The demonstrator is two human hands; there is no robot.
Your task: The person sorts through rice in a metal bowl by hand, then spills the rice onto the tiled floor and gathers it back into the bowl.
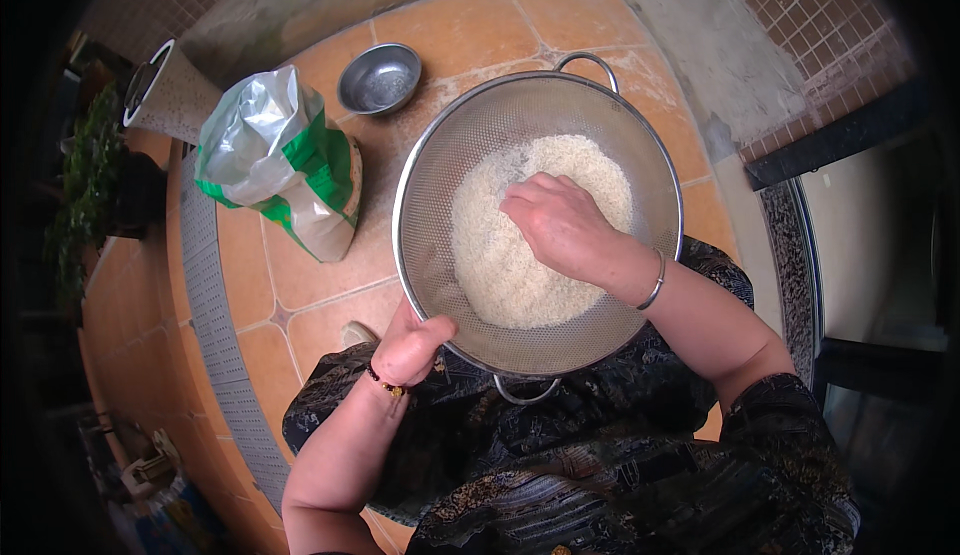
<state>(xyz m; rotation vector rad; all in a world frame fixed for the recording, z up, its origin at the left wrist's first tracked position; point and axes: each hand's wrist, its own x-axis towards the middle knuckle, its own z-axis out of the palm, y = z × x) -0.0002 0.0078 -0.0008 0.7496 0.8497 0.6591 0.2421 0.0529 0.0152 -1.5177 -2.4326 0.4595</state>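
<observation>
A large round perforated metal colander [442, 172] with two loop handles rests over my lap. Raw white rice [517, 292] covers much of its bottom, with a thinner patch near the middle. My left hand [411, 341] grips the colander's rim at the near left, thumb over the edge. Inside the colander, my right hand [559, 221] is at the rice, fingers bent and bunched together. The fingertips are partly hidden, so whether they pinch any grains cannot be told.
Left of the colander stands an open green and silver plastic bag [281, 157]. A small metal bowl [379, 79] sits on the orange tile floor [315, 285] beyond it. A pale patterned pot [176, 97], a perforated drain cover [217, 292] and green plants [90, 172] are farther left.
</observation>
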